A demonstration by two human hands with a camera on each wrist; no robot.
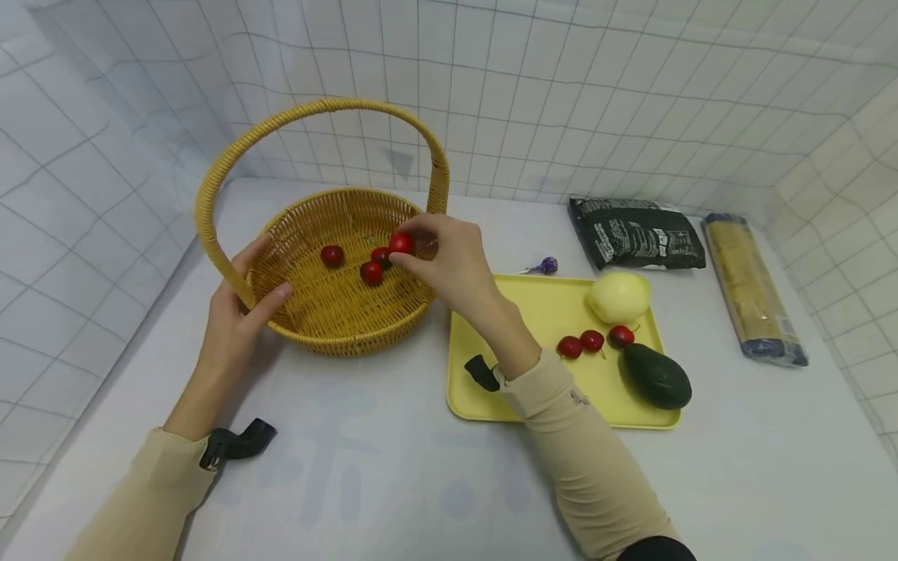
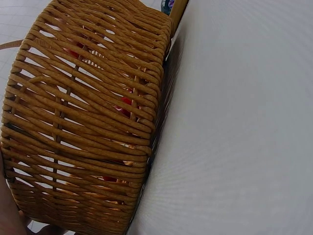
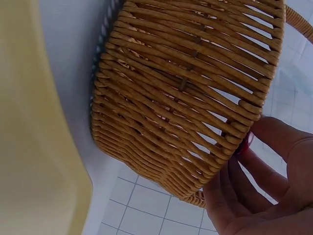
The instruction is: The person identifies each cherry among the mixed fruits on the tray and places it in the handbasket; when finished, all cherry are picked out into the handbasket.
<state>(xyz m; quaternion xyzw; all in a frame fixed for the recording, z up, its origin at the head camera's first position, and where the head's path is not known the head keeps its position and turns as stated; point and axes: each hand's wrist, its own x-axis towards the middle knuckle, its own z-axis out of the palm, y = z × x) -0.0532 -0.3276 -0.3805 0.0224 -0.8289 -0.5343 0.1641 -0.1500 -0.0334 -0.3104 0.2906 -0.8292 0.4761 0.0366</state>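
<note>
A wicker basket (image 1: 337,323) with a tall arched handle stands at the left of the table. My left hand (image 1: 235,323) grips its left rim beside the handle's foot, the thumb inside the wall. Over the basket's right side, my right hand (image 1: 456,261) pinches a red cherry (image 1: 401,244) between thumb and fingers. Below lie a cherry (image 1: 332,255) to the left and two more, one of them this cherry (image 1: 371,273), close under the held one. In the right wrist view the wicker wall (image 3: 181,93) hides most of the held cherry (image 3: 246,143).
Right of the basket, a yellow tray (image 1: 533,304) carries a yellow fruit (image 1: 620,296), several cherries (image 1: 592,340) and an avocado (image 1: 655,376). Behind it lie a purple-wrapped lollipop (image 1: 547,266) and a black packet (image 1: 634,235). A long clear-wrapped yellow pack (image 1: 754,288) lies far right.
</note>
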